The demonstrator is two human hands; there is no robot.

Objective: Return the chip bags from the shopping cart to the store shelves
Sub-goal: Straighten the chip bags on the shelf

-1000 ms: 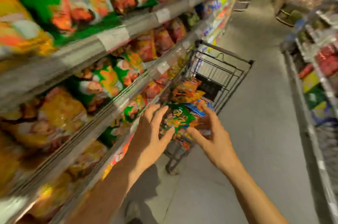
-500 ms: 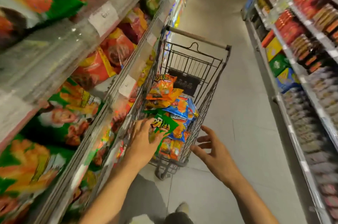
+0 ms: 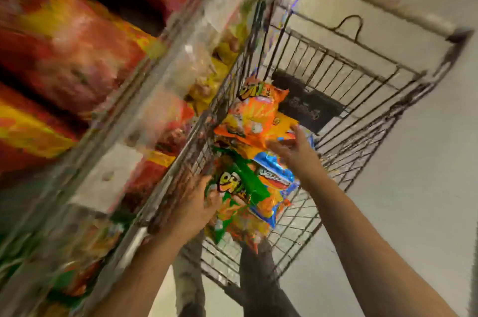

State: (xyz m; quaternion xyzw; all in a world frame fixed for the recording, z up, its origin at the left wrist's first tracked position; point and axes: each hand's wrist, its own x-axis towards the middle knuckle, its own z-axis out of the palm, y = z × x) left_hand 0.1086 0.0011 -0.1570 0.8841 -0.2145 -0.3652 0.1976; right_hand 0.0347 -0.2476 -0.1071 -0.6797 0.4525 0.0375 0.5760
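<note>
A: Where were the chip bags?

B: Piled in the black wire shopping cart [image 3: 362,99], against its wall nearest the shelves. A glossy green foil chip bag [image 3: 240,184] lay at six o'clock in the pile, a blue foil bag [image 3: 276,174] just to its three o'clock, and an orange foil bag [image 3: 254,109] at twelve.

A: And the hands?

B: The left hand [image 3: 196,206] gripped the green bag's edge, fingers curled around it, probably to lift it out first. The right hand [image 3: 297,151] reached over the blue bag, its fingers touching the orange bag's lower corner; blur hid whether they pinched it.

A: Any readable writing?

B: No. Bold yellow lettering on the green and orange bags was smeared. The grey metal store shelves [image 3: 144,99] at nine o'clock, stocked with red and yellow bags [image 3: 77,52], carried white price tags [image 3: 103,182], also illegible.
</note>
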